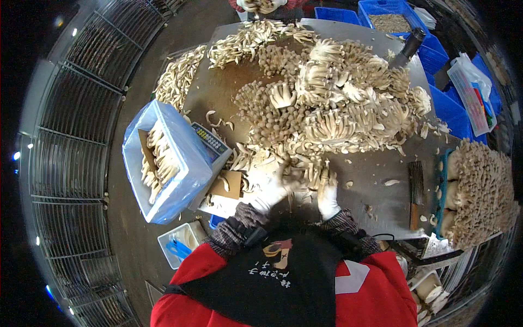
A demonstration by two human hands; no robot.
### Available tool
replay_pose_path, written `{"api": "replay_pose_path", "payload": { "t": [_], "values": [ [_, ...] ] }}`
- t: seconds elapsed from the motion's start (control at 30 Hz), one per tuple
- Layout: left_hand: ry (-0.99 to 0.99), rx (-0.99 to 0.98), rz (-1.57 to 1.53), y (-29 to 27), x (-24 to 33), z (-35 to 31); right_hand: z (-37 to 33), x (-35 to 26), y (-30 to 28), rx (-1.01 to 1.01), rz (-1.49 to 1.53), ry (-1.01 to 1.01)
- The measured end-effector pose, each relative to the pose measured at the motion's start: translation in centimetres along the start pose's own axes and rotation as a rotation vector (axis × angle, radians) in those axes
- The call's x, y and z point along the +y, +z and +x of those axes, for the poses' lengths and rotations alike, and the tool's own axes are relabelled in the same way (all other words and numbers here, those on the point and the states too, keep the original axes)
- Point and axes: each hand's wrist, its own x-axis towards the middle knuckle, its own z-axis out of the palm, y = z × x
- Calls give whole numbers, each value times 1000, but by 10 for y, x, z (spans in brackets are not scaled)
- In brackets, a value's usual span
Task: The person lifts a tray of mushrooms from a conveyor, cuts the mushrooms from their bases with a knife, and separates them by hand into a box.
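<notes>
My white-gloved left hand (275, 188) is smeared by motion over loose mushrooms (265, 159) at the near edge of the metal table, and its fingers cannot be made out. Just to its right, my right hand (328, 199), also gloved, is closed around a few long pale mushrooms (323, 175). Beyond both hands lies a large heap of mushroom clusters (338, 122) with brown caps and pale stems. At the left, a blue-lined crate (188, 155) holds mushrooms beside a piece of cardboard. It stands against a scale with a keypad (210, 139).
A knife-like tool with a wooden handle (415, 195) lies right of my hands. Further right sits a teal crate (448, 182) packed with mushroom clusters. A dark cylinder (409, 46) stands far right. Across the table, a co-worker's gloved hands (264, 5) hold mushrooms. Blue crates (449, 111) line the right.
</notes>
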Motion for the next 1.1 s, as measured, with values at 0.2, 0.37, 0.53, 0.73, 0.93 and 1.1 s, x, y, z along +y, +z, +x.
{"api": "replay_pose_path", "payload": {
  "t": [0.2,0.37,0.53,0.73,0.93,1.1],
  "values": [
    [-24,227,-637,41,27,-6,9,18,65,45,-791,-385],
    [119,455,-742,37,11,-7,1,17,78,10,-1150,-559],
    [117,175,-968,18,-7,-5,0,11,76,99,-879,-419],
    [30,298,-984,28,3,-2,0,10,74,-172,-1543,-749],
    [30,-24,-901,6,20,-16,0,13,75,-31,-872,-407],
    [88,256,-801,33,26,-16,-7,7,70,-47,-1476,-715]
  ]
}}
